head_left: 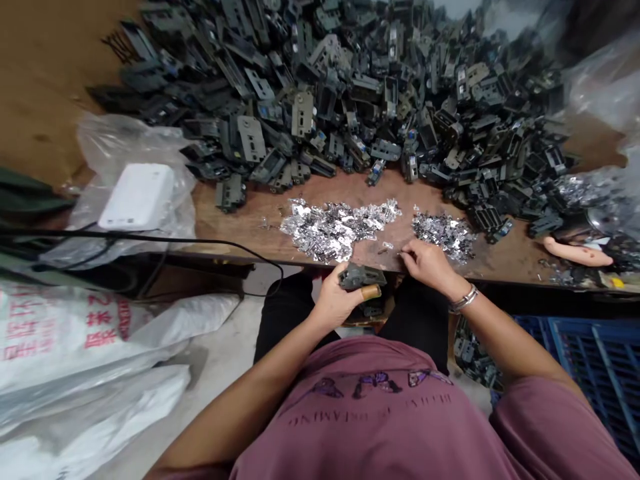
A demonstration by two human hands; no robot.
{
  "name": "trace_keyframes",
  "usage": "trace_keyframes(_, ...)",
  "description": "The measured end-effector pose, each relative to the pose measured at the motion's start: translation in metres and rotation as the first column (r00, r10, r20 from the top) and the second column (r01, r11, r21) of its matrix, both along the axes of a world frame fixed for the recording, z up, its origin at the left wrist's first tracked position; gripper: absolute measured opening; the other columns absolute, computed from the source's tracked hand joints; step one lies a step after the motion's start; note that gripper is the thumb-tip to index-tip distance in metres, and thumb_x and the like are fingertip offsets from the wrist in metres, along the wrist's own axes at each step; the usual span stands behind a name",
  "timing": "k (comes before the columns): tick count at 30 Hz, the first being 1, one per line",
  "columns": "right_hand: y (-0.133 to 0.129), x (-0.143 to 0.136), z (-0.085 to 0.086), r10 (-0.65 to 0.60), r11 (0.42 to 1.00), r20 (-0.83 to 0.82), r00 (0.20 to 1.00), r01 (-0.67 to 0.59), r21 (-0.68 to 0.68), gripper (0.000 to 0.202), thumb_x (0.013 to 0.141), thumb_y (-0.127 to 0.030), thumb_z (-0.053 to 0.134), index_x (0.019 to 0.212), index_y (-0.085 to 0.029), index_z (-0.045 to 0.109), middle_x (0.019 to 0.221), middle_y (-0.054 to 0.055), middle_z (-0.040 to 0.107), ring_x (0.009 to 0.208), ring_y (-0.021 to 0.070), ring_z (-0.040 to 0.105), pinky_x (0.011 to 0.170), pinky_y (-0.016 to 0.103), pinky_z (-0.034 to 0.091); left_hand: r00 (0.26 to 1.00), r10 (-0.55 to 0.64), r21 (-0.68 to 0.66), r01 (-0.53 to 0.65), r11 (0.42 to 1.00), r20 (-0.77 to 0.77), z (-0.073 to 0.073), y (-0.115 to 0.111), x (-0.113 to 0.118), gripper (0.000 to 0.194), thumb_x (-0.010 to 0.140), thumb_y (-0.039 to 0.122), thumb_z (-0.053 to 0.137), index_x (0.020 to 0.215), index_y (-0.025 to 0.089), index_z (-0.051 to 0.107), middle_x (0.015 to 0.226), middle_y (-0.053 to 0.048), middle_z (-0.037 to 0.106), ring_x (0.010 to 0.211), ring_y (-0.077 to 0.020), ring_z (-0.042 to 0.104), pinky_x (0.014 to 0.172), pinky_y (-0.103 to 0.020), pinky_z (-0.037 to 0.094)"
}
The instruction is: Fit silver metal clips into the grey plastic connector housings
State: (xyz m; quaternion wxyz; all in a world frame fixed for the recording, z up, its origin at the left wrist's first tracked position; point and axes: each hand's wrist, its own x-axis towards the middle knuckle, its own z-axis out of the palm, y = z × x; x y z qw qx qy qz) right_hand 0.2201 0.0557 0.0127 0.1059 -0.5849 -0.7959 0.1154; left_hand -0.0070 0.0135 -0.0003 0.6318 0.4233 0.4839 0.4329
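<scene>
My left hand (334,301) is wrapped round a dark grey plastic housing (361,275) just off the table's front edge. A yellowish-brown cover (371,292) sits on that thumb. At the table edge, my right hand (425,263) has its fingers pinched together; whatever they hold, if anything, is too small to make out. Beside its fingertips lie a few loose small pieces (387,247). A pile of small shiny metal plates (330,230) spreads to the left of my right hand, and a second pile of small metal parts (445,235) lies just beyond it.
A large heap of similar grey housings (340,93) covers the back of the wooden table (225,233). On the left, a white box (137,197) rests on clear plastic, with a black cable (215,241) in front. Printed sacks (100,327) and a blue crate (590,347) flank me.
</scene>
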Motion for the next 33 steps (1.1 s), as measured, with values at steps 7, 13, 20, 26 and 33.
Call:
trace_keyframes(7,-0.036,-0.021,0.032,0.266,0.962,-0.300,0.916,-0.233,0.143,0.010,0.087,-0.017,0.053,0.079,-0.018,0.058,0.066,0.000,0.060,0.059,0.0114,0.053,0.058,0.024,0.040,0.985,-0.046,0.231,0.085,0.969,-0.168,0.005,-0.007,0.004,0.035,0.062,0.031,0.083,0.083,0.020,0.057,0.077,0.000,0.068,0.065,-0.0122,0.060,0.062,-0.024,0.050)
trace_keyframes(13,-0.049,-0.024,0.033,0.384,0.914,-0.152,0.911,-0.350,0.205,0.016,0.092,-0.016,0.050,0.083,-0.016,0.064,0.071,0.005,0.064,0.063,0.0141,0.056,0.059,0.026,0.043,0.957,-0.151,0.289,0.222,0.931,-0.249,0.005,-0.015,-0.001,0.037,0.068,0.030,0.078,0.100,0.018,0.062,0.091,-0.005,0.073,0.070,-0.0129,0.064,0.067,-0.025,0.051)
trace_keyframes(20,-0.057,-0.017,0.027,0.382,0.921,-0.394,0.836,-0.379,0.088,0.017,0.095,-0.020,0.055,0.093,-0.020,0.071,0.071,0.000,0.069,0.060,0.0110,0.063,0.057,0.022,0.049,0.967,-0.172,0.213,0.211,0.954,-0.189,0.001,-0.024,-0.006,0.037,0.063,0.028,0.081,0.092,0.019,0.060,0.083,-0.002,0.070,0.071,-0.0129,0.063,0.068,-0.025,0.052)
trace_keyframes(26,-0.071,-0.019,0.019,0.428,0.890,-0.396,0.813,-0.301,0.344,0.025,0.091,-0.013,0.058,0.114,-0.022,0.064,0.096,0.006,0.073,0.085,0.0164,0.070,0.073,0.029,0.058,0.964,-0.164,0.174,0.202,0.964,-0.209,0.002,-0.028,-0.010,0.036,0.062,0.032,0.081,0.086,0.018,0.057,0.077,0.000,0.066,0.065,-0.0115,0.059,0.062,-0.024,0.050)
trace_keyframes(33,-0.074,-0.029,0.001,0.487,0.835,-0.261,0.834,-0.356,0.418,0.028,0.089,-0.007,0.050,0.113,-0.021,0.056,0.088,0.005,0.071,0.077,0.0171,0.069,0.064,0.029,0.057,0.938,-0.197,0.242,0.269,0.932,-0.285,0.007,-0.030,-0.008,0.037,0.066,0.034,0.079,0.094,0.019,0.059,0.086,-0.003,0.072,0.072,-0.0140,0.066,0.066,-0.025,0.053)
